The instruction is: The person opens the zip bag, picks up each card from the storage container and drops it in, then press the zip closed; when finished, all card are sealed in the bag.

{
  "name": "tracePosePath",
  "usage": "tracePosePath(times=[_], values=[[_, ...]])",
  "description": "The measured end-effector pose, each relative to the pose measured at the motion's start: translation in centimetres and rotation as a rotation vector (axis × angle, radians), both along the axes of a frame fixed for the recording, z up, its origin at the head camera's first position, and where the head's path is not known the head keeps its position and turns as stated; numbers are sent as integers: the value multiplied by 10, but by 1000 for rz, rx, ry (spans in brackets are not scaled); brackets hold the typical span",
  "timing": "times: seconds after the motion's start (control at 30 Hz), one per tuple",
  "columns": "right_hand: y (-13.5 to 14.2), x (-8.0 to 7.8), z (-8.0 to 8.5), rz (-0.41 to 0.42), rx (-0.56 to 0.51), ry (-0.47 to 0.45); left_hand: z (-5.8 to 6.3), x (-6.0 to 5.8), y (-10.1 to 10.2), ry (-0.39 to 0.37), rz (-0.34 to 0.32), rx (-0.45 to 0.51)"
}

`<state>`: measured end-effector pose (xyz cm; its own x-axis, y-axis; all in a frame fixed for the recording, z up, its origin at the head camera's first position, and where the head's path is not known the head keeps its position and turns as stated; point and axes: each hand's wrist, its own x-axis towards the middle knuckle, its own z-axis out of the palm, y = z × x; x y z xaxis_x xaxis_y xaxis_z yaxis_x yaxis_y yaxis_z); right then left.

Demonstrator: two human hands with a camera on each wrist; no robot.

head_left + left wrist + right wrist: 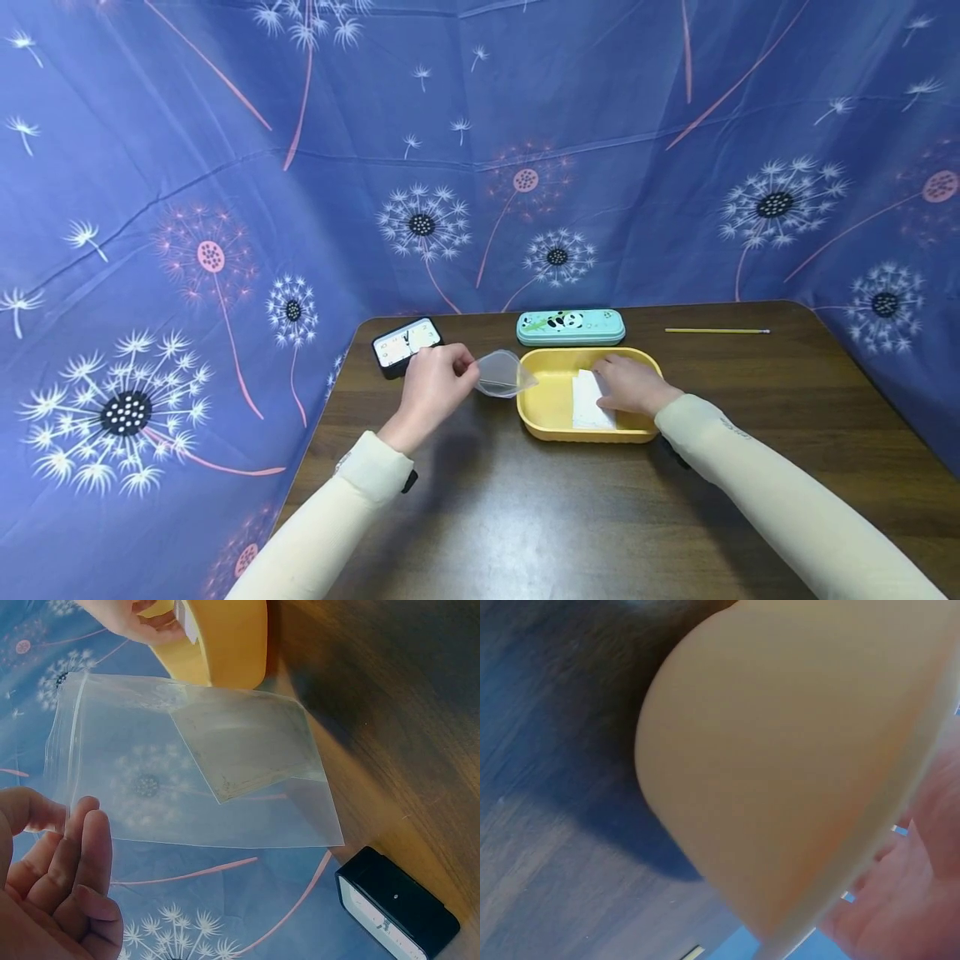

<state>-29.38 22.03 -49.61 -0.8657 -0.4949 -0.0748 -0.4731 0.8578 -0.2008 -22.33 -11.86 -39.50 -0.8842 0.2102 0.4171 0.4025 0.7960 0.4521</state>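
My left hand (437, 385) pinches the zip edge of a clear zip-lock bag (142, 757) between thumb and fingers. A flat, greyish see-through sheet (244, 742) lies inside the bag, toward its far end. In the head view the bag hangs just left of the yellow basket (551, 434). My right hand (632, 385) reaches over the basket's right side and holds folded white paper (588, 407) in it by its right edge. The basket wall (780, 750) fills most of the right wrist view and hides the fingertips there.
A black-cased clock (408, 343) stands at the back left, close behind my left hand. Behind the basket lies a mint panda pencil case (570, 328). A yellow pencil (716, 331) rests at the back right. A blue dandelion cloth (480, 150) hangs around the wooden table (525, 517).
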Motion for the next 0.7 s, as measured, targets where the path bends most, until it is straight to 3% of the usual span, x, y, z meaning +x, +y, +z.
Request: tracePosePath(times=[0.37,0.7], values=[[-2,-8,8,-14,-70,164,2,1,0,1,-4,-4],[-6,-7,40,14,-102,152,2,1,-1,14,-8,-2]])
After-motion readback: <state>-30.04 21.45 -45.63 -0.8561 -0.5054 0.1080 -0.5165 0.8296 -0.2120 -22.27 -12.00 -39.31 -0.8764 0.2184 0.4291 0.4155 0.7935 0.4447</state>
